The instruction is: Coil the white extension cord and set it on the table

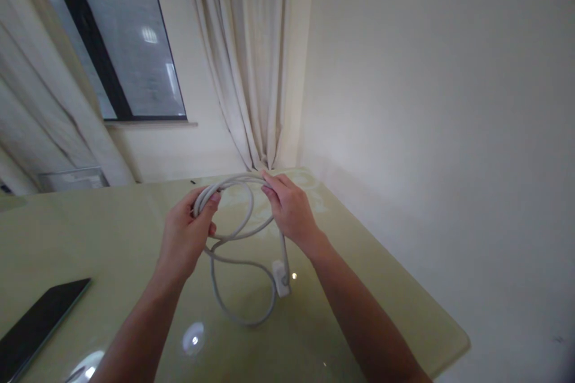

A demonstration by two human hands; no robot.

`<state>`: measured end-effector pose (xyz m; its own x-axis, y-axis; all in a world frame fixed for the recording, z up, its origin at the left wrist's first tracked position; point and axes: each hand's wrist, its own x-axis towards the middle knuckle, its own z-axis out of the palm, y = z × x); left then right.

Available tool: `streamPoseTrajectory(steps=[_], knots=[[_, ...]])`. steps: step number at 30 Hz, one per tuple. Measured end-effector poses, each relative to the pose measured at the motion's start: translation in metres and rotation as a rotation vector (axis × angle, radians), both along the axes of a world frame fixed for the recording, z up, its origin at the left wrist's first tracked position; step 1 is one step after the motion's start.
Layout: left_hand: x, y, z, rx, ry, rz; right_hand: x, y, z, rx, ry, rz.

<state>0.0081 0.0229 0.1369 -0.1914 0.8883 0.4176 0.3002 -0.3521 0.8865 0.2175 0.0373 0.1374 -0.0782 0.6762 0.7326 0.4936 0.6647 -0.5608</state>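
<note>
A light grey cable is partly looped between my two hands above the table. My left hand is closed round several strands at the left side of the coil, thumb on top. On the other side, my right hand pinches the cable at the upper right of the loop. Below the hands, a looser length curves down toward the tabletop. A white block-shaped piece, which looks like a plug or adapter, is at the cable's lower right, under my right wrist.
The glossy yellow-green table meets a white wall on the right. A flat dark device lies at the left front. Behind the table hang pale curtains beside a dark-framed window. A small dark object is near the back edge.
</note>
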Motion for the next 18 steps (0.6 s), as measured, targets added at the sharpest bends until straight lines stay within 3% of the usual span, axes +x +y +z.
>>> streamPoseTrajectory(steps=[4, 9, 15, 18], knots=[[-0.007, 0.003, -0.002, 0.032, 0.048, 0.086, -0.003, 0.002, -0.003, 0.000, 0.189, 0.006], [-0.015, 0.012, -0.013, 0.062, 0.036, 0.178, -0.006, 0.007, -0.007, -0.088, 0.618, 0.116], [-0.011, 0.022, -0.027, -0.040, -0.113, -0.019, -0.007, 0.015, -0.010, -0.073, 0.891, 0.157], [-0.007, 0.023, -0.029, 0.005, -0.259, -0.050, 0.002, 0.012, -0.004, -0.140, 0.923, 0.315]])
